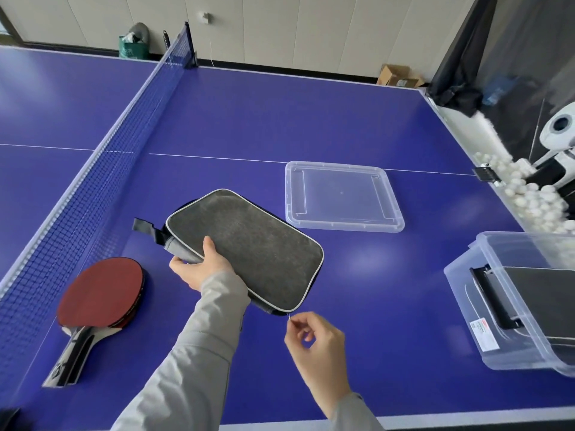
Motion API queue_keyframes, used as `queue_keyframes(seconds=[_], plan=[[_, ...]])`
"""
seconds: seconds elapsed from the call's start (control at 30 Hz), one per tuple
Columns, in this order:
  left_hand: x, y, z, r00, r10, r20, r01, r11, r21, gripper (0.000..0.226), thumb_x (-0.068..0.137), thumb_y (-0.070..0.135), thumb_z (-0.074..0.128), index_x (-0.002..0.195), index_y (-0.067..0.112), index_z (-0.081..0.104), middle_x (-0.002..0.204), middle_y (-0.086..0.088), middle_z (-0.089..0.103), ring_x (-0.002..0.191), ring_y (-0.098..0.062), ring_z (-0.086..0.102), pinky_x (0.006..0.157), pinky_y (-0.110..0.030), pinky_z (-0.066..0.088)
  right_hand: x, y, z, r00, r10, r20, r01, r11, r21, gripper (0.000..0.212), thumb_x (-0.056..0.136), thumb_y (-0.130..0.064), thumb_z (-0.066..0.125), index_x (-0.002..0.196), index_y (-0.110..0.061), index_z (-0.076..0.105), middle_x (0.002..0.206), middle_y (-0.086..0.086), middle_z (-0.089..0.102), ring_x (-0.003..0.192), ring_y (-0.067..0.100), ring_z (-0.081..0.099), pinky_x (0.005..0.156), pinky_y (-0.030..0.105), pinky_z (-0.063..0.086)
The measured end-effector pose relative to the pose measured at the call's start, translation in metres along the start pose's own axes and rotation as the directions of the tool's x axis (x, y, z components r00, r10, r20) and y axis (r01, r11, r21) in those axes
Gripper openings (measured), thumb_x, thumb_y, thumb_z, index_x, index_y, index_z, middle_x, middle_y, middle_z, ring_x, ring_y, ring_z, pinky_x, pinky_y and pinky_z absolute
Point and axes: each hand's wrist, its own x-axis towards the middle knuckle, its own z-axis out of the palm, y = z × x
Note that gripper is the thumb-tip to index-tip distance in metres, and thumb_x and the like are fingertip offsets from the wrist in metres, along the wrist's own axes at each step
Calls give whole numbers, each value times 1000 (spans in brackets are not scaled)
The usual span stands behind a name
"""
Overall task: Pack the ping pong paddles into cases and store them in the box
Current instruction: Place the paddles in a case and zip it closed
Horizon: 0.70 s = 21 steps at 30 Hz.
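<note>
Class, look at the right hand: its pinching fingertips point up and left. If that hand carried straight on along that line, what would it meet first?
The right hand pinches the zipper pull, so almost at once it would meet the near corner of the grey case that the left hand holds. Depth is hard to judge, but nothing lies between.

Bright, even light overhead; soft glare patches on my blue desk (311, 119), faint shadows, and wide-angle bending at frame edges.

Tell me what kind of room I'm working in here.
Likely a table tennis practice room: a blue ping pong table with its net, and a ball-feeding machine beside a heap of white balls.
</note>
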Motion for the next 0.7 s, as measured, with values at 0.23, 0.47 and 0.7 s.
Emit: queue_keyframes(seconds=[0.23, 0.47, 0.7], plan=[[-7, -4, 3, 996, 63, 68, -62, 998, -15, 48, 82, 28, 70, 118, 9, 45, 98, -1, 49, 77, -18, 50, 63, -14, 36, -4, -8, 14, 997, -71, 26, 72, 997, -22, 4, 78, -23, 68, 75, -21, 68, 59, -15, 62, 53, -3, 50, 50, 7, 42], [7, -6, -7, 965, 123, 233, -113, 992, -54, 34, 79, 27, 74, 97, 21, 46, 73, 6, 57, 59, -8, 55, 60, -20, 48, 4, -5, 1, 995, 23, 96, -36, 991, 131, 32, 80, -54, 65, 74, -22, 65, 64, -11, 62, 55, 10, 55, 53, 29, 49], [29, -4, -24, 761, -16, 648, 10, 1000, 12, 23, 72, 26, 80, 88, 25, 64, 81, -4, 72, 69, -21, 70, 60, -34, 57, 83, 25, -59, 939, 338, 62, -341, 894, 291, 24, 87, -23, 67, 110, -25, 58, 109, -8, 61, 95, 9, 59, 78, 16, 46]])
